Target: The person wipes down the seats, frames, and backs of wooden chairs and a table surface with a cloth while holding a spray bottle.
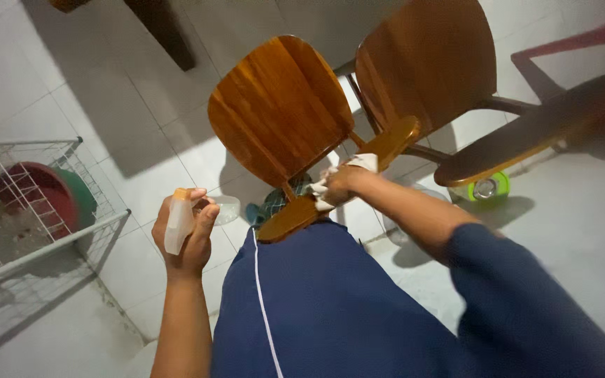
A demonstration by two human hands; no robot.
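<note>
From the head view I see my left hand wrapped around a small pale spray bottle, fingers closed on its body, held up just left of my blue-trousered leg. The bottle's top points up and slightly away from me.

My right hand is closed on a white cloth, pressing it against the curved backrest of a wooden chair. That backrest runs from lower left to upper right, with the cloth bunched near its middle. The chair's glossy brown seat sits beyond the backrest, tilted in this view.

A second wooden chair stands just beside the first, on the right. Below it, on the white tiled floor, lies a green-rimmed round object; I think it is a small bowl or lid, but the blur leaves me unsure.

On the far left stands a white wire rack, with a red basin and a green one behind its bars.
</note>
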